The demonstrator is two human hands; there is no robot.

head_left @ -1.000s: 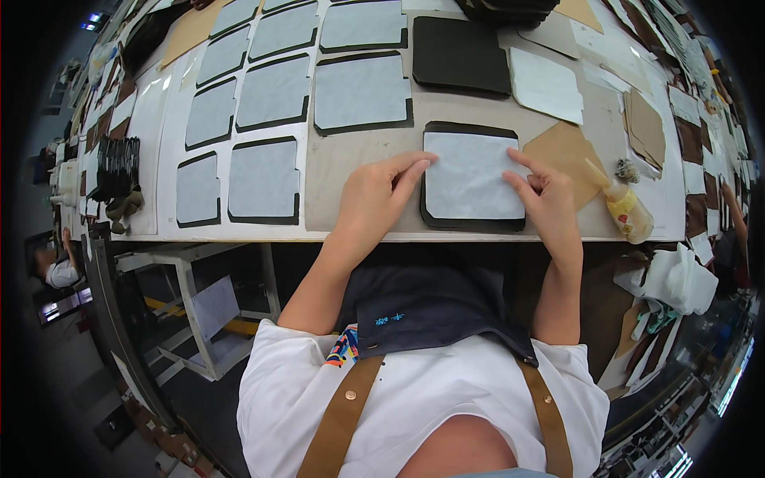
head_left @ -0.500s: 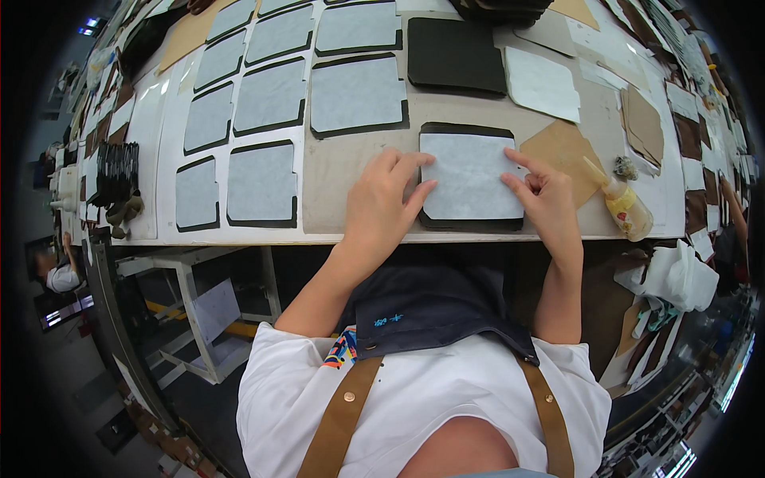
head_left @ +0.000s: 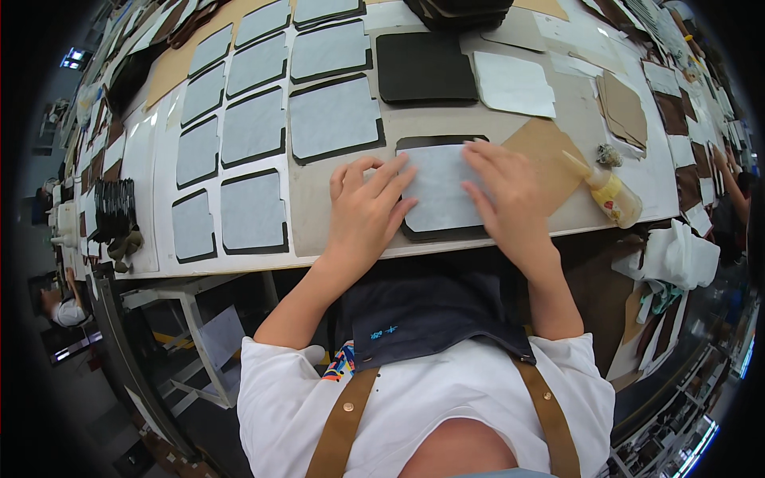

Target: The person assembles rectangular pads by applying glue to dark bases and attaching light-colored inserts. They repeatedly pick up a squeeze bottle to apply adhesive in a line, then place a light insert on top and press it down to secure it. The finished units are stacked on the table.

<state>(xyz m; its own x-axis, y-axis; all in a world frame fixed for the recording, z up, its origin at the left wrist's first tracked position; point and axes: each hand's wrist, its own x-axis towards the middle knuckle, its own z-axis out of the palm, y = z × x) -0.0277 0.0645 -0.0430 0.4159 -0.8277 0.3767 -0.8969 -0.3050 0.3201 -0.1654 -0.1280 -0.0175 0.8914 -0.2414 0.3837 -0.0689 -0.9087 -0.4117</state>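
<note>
A pale grey-white sheet [head_left: 438,190] lies on a slightly larger dark panel [head_left: 426,143], whose edges show along the top and bottom. My left hand [head_left: 364,205] is at the sheet's left edge, fingers spread and fingertips touching it. Over the right part rests my right hand [head_left: 510,195], its fingers stretched out across the sheet and hiding that edge. Nothing is gripped in either hand. To the left, several similar dark panels with pale sheets on them [head_left: 335,119] are laid out in rows.
Beyond the sheet lie a black panel stack [head_left: 425,68] and a white sheet [head_left: 514,84]. Brown card [head_left: 546,155] and a yellow-labelled squeeze bottle [head_left: 613,199] are to the right. A dark pile [head_left: 458,12] stands at the back. The table's front edge runs close below my hands.
My right hand has gone from pinching the sheet's right edge to lying flat over it. The left fingers have spread along the left edge. The whole view has shifted and tilted slightly.
</note>
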